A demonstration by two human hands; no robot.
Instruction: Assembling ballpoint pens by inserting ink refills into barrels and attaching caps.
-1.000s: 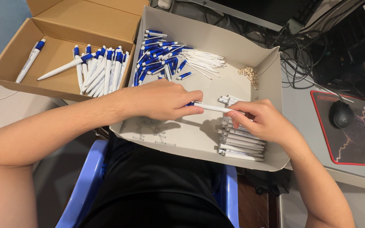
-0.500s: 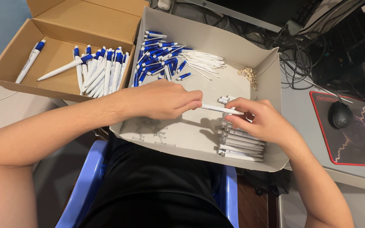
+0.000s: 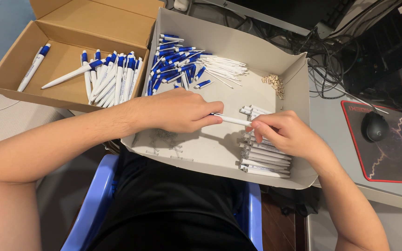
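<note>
— Holding what? Where?
— White pen barrel (image 3: 231,120), pinched at both ends by left hand (image 3: 180,110) and right hand (image 3: 282,132), above the grey tray (image 3: 298,74).
— Risk?
— Could slip if misaligned; might scatter the springs (image 3: 274,83) at the tray's far corner.

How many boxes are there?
2: a brown cardboard box of finished pens at the left, and a white tray box under both hands. None seems hidden.
</note>
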